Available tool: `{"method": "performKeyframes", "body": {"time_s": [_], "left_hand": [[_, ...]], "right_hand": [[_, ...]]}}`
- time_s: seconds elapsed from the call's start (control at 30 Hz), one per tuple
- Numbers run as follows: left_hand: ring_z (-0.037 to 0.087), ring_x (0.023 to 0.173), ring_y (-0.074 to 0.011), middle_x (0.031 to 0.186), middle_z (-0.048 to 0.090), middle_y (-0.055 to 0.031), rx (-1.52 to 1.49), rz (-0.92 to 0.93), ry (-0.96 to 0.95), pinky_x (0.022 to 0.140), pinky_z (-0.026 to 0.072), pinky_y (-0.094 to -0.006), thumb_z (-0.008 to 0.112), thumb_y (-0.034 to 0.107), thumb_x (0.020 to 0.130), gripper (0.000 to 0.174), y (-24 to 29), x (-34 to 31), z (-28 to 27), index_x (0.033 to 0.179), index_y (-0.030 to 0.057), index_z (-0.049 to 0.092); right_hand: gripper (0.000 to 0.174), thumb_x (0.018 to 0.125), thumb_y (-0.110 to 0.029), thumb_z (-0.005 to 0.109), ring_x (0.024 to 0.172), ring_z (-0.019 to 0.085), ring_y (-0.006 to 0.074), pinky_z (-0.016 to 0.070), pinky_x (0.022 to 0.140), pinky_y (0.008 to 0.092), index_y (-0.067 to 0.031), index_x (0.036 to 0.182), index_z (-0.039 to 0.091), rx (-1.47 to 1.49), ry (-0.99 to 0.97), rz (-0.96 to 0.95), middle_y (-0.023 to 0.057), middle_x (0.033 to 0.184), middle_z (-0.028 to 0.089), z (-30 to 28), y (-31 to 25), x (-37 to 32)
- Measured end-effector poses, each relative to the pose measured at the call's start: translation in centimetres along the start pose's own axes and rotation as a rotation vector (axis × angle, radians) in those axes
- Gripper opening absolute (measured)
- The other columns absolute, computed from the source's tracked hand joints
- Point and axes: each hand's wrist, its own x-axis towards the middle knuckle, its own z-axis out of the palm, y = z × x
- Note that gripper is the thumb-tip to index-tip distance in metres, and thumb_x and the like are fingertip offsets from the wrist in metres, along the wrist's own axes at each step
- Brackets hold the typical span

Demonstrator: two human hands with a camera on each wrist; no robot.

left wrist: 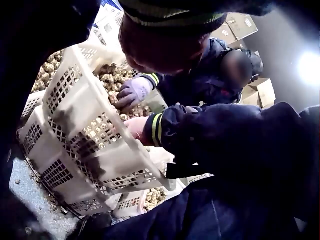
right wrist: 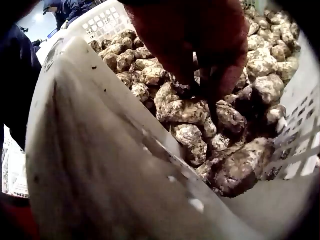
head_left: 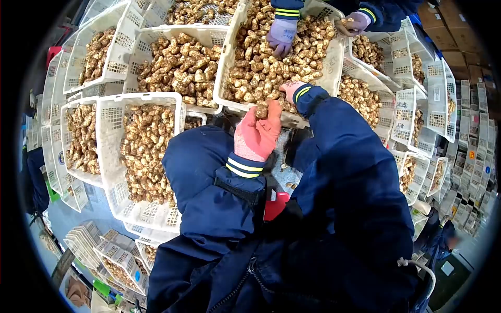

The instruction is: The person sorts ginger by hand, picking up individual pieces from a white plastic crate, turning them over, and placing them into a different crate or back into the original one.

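Note:
My left hand (head_left: 257, 136), in a pink glove, holds a knobbly brown-and-cream tuber (head_left: 262, 110) at its fingertips, just over the near rim of a white crate (head_left: 224, 78) full of such tubers. In the left wrist view that hand (left wrist: 162, 47) is a dark shape at the top. My right hand (head_left: 293, 90), also gloved in pink, reaches over the same rim into the crate. The right wrist view shows its fingers (right wrist: 227, 75) pointing down among the tubers (right wrist: 187, 111), their tips in shadow; whether they grip one I cannot tell.
Across the crate, another person's purple-gloved hand (head_left: 282, 35) rests on the tubers, and the other (head_left: 356, 23) holds one at the right rim. More tuber-filled crates stand left (head_left: 112, 182) and right (head_left: 386, 112). Cardboard boxes (head_left: 443, 23) are at the upper right.

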Motion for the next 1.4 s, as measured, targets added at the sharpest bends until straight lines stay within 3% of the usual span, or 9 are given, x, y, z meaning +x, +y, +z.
{"method": "performKeyframes", "body": {"time_s": [0.27,0.5,0.67,0.73,0.87,1.0,1.2,1.33,1.4], "left_hand": [[0.056,0.098,-0.0252,0.103,0.057,-0.0155,0.151,-0.002,-0.079,0.081,0.0492,-0.034,0.042,0.017,0.09,0.026,0.4,0.3,-0.5,0.107,-0.0019,0.05],[0.056,0.092,-0.0221,0.102,0.055,-0.0115,0.727,0.333,-0.14,0.069,0.0485,-0.0271,0.051,0.019,0.087,0.031,-1.0,-2.0,2.9,0.115,0.0059,0.045],[0.056,0.088,-0.0208,0.102,0.056,-0.0133,0.497,0.379,-0.406,0.075,0.0476,-0.0302,0.051,0.02,0.086,0.037,4.3,-8.2,7.9,0.116,-0.0005,0.043],[0.053,0.099,-0.0225,0.115,0.05,-0.0159,0.511,0.68,-0.425,0.079,0.0471,-0.0317,0.045,0.026,0.088,0.041,10.4,-12.3,7.7,0.12,-0.0001,0.041],[0.047,0.111,-0.0266,0.125,0.043,-0.0191,0.035,0.747,-0.233,0.084,0.0455,-0.0339,0.043,0.033,0.086,0.057,11.8,-16.5,8.9,0.129,-0.001,0.028],[0.054,0.098,-0.0224,0.115,0.053,-0.0146,0.315,0.28,-0.478,0.078,0.0459,-0.0312,0.044,0.024,0.088,0.04,8.6,-13.0,8.7,0.119,-0.0008,0.042],[0.057,0.095,-0.0237,0.107,0.056,-0.0147,0.327,0.138,-0.235,0.079,0.0484,-0.0346,0.043,0.016,0.089,0.033,0.3,-5.9,5.0,0.115,-0.0019,0.046],[0.059,0.089,-0.0246,0.104,0.058,-0.0131,0.399,0.28,-0.113,0.075,0.0508,-0.0335,0.042,0.017,0.089,0.03,0.9,-4.0,1.7,0.113,0.0005,0.048],[0.053,0.1,-0.0246,0.114,0.05,-0.015,0.649,0.371,-0.164,0.082,0.0471,-0.0332,0.053,0.034,0.083,0.059,1.3,-3.7,1.0,0.124,-0.0041,0.034]], "right_hand": [[0.039,0.072,-0.02,0.054,0.1,0.054,0.029,0.0419,0.086,0.0358,-0.0109,0.11,0.053,0.073,-0.047,0.061,0.0152,0.107,0.057,0.3,0.4,1.4],[0.035,0.075,-0.017,0.05,0.101,0.054,0.0276,0.0417,0.088,0.0353,-0.0181,0.109,0.058,0.13,-0.032,0.131,0.0124,0.111,0.056,-1.5,1.1,0.9],[0.033,0.078,-0.022,0.05,0.102,0.054,0.0253,0.04,0.089,0.0353,-0.0187,0.11,0.057,0.184,0.097,0.128,0.0107,0.111,0.057,-3.2,2.7,0.9],[0.033,0.078,-0.024,0.05,0.103,0.053,0.025,0.0396,0.09,0.0346,-0.0201,0.11,0.058,0.096,-0.014,0.171,0.0094,0.113,0.056,-3.0,2.2,1.8],[0.037,0.076,-0.032,0.053,0.098,0.057,0.0269,0.0435,0.085,0.0356,-0.008,0.102,0.062,-0.043,-0.101,0.118,0.0132,0.106,0.059,-0.7,0.4,2.9],[0.058,0.07,-0.049,0.056,0.1,0.054,0.0304,0.0438,0.084,0.0379,-0.0025,0.105,0.059,-0.04,-0.162,0.181,0.0173,0.109,0.056,-1.7,-1.3,1.4],[0.058,0.069,-0.049,0.059,0.096,0.056,0.0305,0.0451,0.081,0.0374,-0.0023,0.102,0.06,0.003,-0.166,0.219,0.0184,0.105,0.058,-0.8,-0.8,2.2],[0.055,0.069,-0.047,0.059,0.094,0.057,0.0308,0.0455,0.081,0.0378,-0.0015,0.1,0.061,-0.028,-0.213,0.195,0.0184,0.103,0.059,-2.3,-1.6,0.8],[0.052,0.069,-0.042,0.059,0.093,0.058,0.0297,0.046,0.08,0.0374,-0.0002,0.099,0.061,-0.01,-0.141,0.186,0.0182,0.101,0.059,-2.2,-1.4,0.5]]}}
